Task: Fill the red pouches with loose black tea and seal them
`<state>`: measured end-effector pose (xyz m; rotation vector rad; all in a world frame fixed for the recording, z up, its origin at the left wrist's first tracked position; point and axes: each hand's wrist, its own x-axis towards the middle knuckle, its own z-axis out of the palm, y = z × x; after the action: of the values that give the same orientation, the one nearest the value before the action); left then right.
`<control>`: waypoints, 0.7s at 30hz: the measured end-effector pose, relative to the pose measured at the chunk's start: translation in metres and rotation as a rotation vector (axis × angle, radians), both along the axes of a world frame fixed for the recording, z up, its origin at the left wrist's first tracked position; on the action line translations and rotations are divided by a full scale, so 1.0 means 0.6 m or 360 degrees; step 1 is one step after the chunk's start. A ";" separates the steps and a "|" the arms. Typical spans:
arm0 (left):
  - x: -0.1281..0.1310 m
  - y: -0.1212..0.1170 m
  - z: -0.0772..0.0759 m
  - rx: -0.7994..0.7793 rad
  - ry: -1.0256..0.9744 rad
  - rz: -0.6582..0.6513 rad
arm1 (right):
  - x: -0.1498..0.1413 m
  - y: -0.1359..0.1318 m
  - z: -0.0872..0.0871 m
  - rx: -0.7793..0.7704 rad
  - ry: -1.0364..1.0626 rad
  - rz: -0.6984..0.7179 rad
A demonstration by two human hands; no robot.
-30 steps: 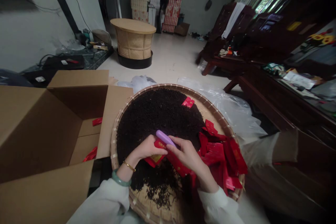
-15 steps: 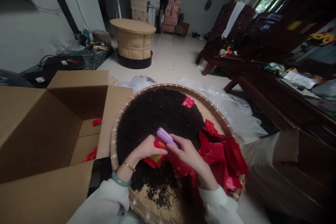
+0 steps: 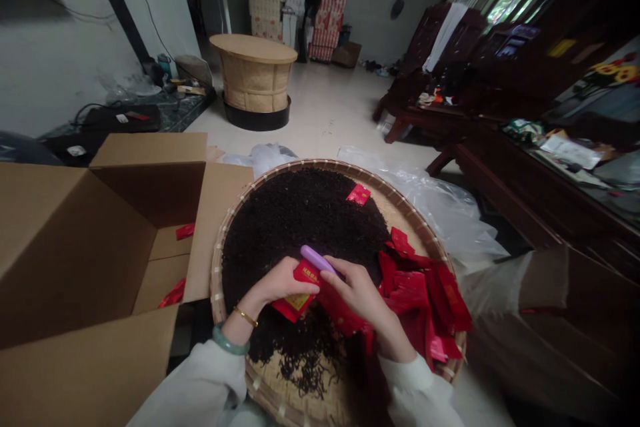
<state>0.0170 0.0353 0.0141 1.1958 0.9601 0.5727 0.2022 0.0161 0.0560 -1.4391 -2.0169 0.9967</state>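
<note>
My left hand (image 3: 281,281) is closed on a red tea packet (image 3: 296,303) with gold print, gripping it between thumb and fingers. In my right hand (image 3: 359,290) is a small purple handheld bag sealer (image 3: 315,257), which lies along the packet's top edge. Both hands are over a round woven bamboo tray (image 3: 216,273) spread with dark tea leaves (image 3: 300,210). Many flat red packets (image 3: 415,290) are heaped at the tray's right side, reaching under my right forearm. One single red packet (image 3: 359,195) rests on the leaves near the far rim.
An open cardboard box (image 3: 120,233) stands left of the tray, with red packets (image 3: 174,293) inside. Clear plastic sheeting (image 3: 425,193) lies on the floor behind and to the right. A round wicker stand (image 3: 255,80) is farther back; dark wooden furniture (image 3: 525,180) lines the right.
The bag sealer has turned slightly in my right hand; its pale slot no longer shows, and only its smooth purple side faces up. My left hand and the packet have hardly moved.
</note>
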 end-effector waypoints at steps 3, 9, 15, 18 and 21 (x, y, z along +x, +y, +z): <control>-0.001 -0.001 -0.004 -0.0043 0.0014 0.0033 | 0.000 -0.001 0.000 0.0000 -0.0002 0.0009; 0.004 0.003 -0.003 -0.0085 -0.0330 0.0378 | 0.000 0.000 -0.001 0.0010 -0.0005 0.0010; 0.005 0.007 0.008 -0.0055 -0.0384 0.0619 | -0.004 -0.001 0.002 -0.0026 -0.0048 0.0065; 0.002 0.006 0.009 0.0016 -0.0371 0.0614 | -0.007 -0.001 0.006 -0.0054 -0.0029 0.0083; -0.001 0.005 0.008 0.0063 -0.0385 0.0621 | -0.009 0.001 0.008 -0.0085 0.0013 0.0084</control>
<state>0.0166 0.0385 0.0190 0.9495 0.9812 1.0267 0.1967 0.0164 0.0607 -1.4131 -2.0465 1.0845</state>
